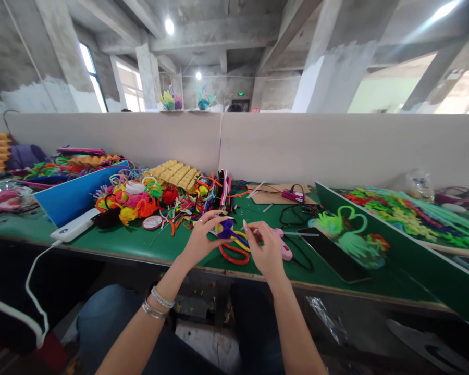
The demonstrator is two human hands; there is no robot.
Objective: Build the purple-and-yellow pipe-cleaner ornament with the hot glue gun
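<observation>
A: Holding what, nearest to the body?

B: Pinching, between thumb and fingers of the bare left hand [197,244], a small round purple and yellow piece [226,229], above the front part of the green desk [128,241].

A: And with the bare right hand [269,252]?

B: Bending the fingers just beside the piece; cannot tell if pinching a thin purple stem.

A: Seeing what around?

B: Can see below the hands a shiny red loop [234,262], at the right a pink plastic glue gun [285,251] and a flat black phone [334,255].

A: And farther?

B: Can see, to the left, a heap of many-coloured fuzzy pieces [140,202], behind it a yellow bumpy sheet [175,173], and lastly a pale upright partition [266,146].
</observation>
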